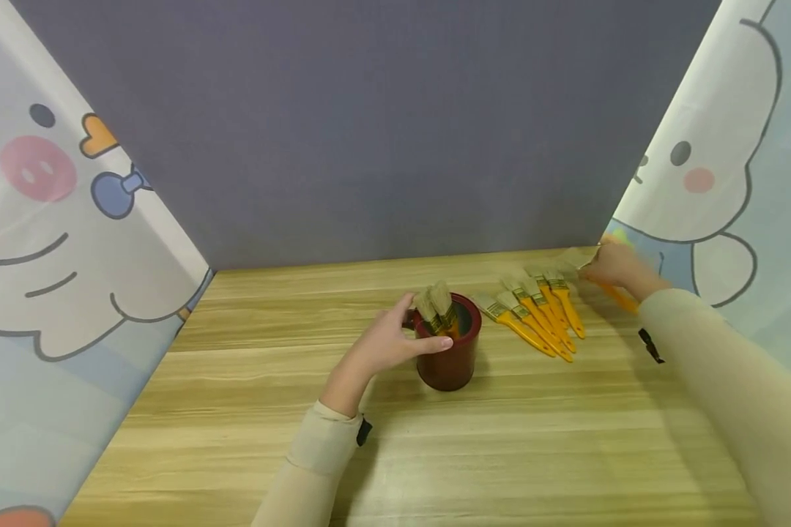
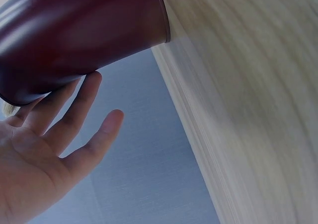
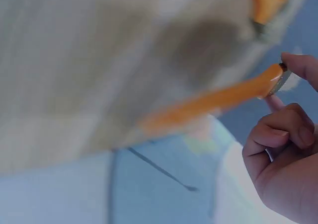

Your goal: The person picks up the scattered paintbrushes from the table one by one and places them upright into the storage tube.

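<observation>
A dark red cup stands mid-table with two bristle brushes upright in it. My left hand rests against the cup's left side, thumb on its front wall; the left wrist view shows straight fingers touching the cup. Several yellow-handled paintbrushes lie in a row to the right of the cup. At the far right, my right hand pinches one yellow-handled brush near its ferrule; in the right wrist view the fingertips hold the brush near its metal band.
The wooden table is bounded by a grey back wall and cartoon-printed curtains left and right. The right hand is close to the right curtain.
</observation>
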Available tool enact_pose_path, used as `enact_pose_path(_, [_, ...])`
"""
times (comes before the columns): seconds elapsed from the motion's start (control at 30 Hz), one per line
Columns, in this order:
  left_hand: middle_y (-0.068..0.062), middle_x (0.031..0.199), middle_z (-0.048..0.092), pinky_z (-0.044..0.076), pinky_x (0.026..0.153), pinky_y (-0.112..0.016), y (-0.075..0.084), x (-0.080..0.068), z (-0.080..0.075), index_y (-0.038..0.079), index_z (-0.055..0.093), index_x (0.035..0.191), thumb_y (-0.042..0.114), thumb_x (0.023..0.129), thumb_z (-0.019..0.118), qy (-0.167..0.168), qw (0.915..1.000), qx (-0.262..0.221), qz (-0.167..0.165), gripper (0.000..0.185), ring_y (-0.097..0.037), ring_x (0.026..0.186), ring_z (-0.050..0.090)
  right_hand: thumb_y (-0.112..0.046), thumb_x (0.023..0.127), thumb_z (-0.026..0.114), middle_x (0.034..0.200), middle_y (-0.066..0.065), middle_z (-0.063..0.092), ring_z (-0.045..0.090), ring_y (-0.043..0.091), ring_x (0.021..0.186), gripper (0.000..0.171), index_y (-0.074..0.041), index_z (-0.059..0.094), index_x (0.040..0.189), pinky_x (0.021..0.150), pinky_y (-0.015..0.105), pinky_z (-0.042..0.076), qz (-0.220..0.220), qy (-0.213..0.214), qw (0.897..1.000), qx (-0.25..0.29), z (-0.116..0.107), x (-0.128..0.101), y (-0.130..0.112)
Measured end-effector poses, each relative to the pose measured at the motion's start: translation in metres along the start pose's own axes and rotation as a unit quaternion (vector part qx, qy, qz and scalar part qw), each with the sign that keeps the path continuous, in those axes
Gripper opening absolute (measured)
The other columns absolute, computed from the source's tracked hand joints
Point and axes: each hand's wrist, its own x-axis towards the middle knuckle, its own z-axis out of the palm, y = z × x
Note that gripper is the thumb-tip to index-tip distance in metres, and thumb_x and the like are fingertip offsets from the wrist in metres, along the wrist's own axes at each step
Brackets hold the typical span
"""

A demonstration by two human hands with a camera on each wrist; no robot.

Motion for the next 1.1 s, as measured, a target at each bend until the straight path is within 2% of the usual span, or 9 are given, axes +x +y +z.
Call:
enact_pose_path(0.07, [0.003,0.139,0.067,0.052,0.112,-0.052,0.001,0.000,0.000,0.034,0.044,0.156,0.064,0.084,0.084,0.000,1.0000,0.003,-0.004,0.088,-0.020,0.133,0.062,-0.033,0.095,0.069,0.053,0.003,0.043,0.025,0.008,0.049,0.051,-0.018,0.043,0.054,0.052,0.031,0.031,-0.004,0.017,1.000,-0.010,-0.015,-0.003,-0.012])
enact_pose_path(0.17, [0.002,0.139,0.067,0.052,0.113,-0.052,0.002,-0.001,0.000,0.033,0.045,0.156,0.063,0.084,0.084,-0.001,1.0000,0.004,-0.006,0.087,-0.021,0.134,0.062,-0.038,0.096,0.070,0.059,0.012,0.054,0.047,0.024,0.055,0.048,-0.002,0.060,0.066,0.054,0.038,0.043,0.011,0.036,0.999,0.003,-0.042,-0.015,-0.031])
enact_pose_path(0.27, [0.003,0.139,0.067,0.052,0.112,-0.052,0.001,-0.002,0.000,0.034,0.046,0.155,0.062,0.085,0.084,-0.003,1.0000,0.000,-0.005,0.085,-0.020,0.133,0.063,-0.042,0.099,0.068,0.100,0.037,0.071,0.066,0.050,0.090,0.055,0.013,0.073,0.105,0.072,0.055,0.057,0.019,0.047,0.999,0.009,-0.066,-0.026,-0.049])
enact_pose_path(0.4, [0.005,0.137,0.066,0.053,0.111,-0.051,-0.001,-0.001,0.000,0.036,0.045,0.155,0.063,0.084,0.085,-0.002,1.0000,-0.006,-0.008,0.085,-0.019,0.131,0.063,-0.050,0.100,0.068,0.139,0.042,0.058,0.056,0.060,0.123,0.071,0.013,0.064,0.135,0.093,0.068,0.053,0.024,0.064,0.997,0.032,-0.089,-0.034,-0.069])
enact_pose_path(0.73, [0.005,0.138,0.066,0.053,0.109,-0.052,0.001,0.004,-0.001,0.038,0.043,0.157,0.065,0.082,0.085,0.002,0.9999,-0.003,-0.011,0.090,-0.020,0.130,0.063,-0.066,0.096,0.068,0.169,0.027,0.037,0.039,0.054,0.150,0.087,-0.003,0.054,0.154,0.112,0.074,0.040,0.007,0.083,0.988,0.132,-0.112,-0.055,-0.120])
enact_pose_path(0.8, [0.006,0.138,0.066,0.053,0.110,-0.052,0.001,0.005,0.000,0.038,0.042,0.158,0.065,0.082,0.085,0.004,0.9999,-0.003,-0.013,0.091,-0.020,0.130,0.063,-0.064,0.095,0.071,0.156,0.021,0.057,0.055,0.044,0.138,0.086,-0.006,0.055,0.155,0.105,0.059,0.051,-0.007,0.088,0.983,0.162,-0.112,-0.060,-0.135])
enact_pose_path(0.87, [0.006,0.140,0.065,0.052,0.110,-0.053,0.000,0.007,0.000,0.039,0.041,0.159,0.064,0.082,0.085,0.005,0.9999,-0.003,-0.013,0.092,-0.020,0.131,0.063,-0.060,0.094,0.076,0.113,0.009,0.077,0.067,0.028,0.103,0.079,-0.009,0.059,0.151,0.088,0.041,0.055,-0.024,0.094,0.975,0.199,-0.111,-0.066,-0.150])
enact_pose_path(0.97, [0.005,0.142,0.064,0.052,0.111,-0.053,0.000,0.009,0.001,0.038,0.042,0.159,0.063,0.083,0.085,0.005,0.9999,-0.006,-0.007,0.091,-0.021,0.132,0.062,-0.050,0.093,0.081,0.057,-0.008,0.043,0.037,0.018,0.059,0.065,-0.010,0.066,0.142,0.061,0.034,0.036,-0.057,0.097,0.960,0.257,-0.109,-0.076,-0.171])
enact_pose_path(1.1, [0.004,0.140,0.065,0.053,0.110,-0.053,0.001,0.009,0.003,0.037,0.042,0.158,0.063,0.084,0.085,0.004,1.0000,-0.008,-0.002,0.090,-0.021,0.131,0.063,-0.036,0.094,0.084,0.055,-0.008,0.024,0.020,0.020,0.056,0.056,-0.006,0.066,0.138,0.059,0.037,0.029,-0.098,0.076,0.941,0.314,-0.105,-0.089,-0.196])
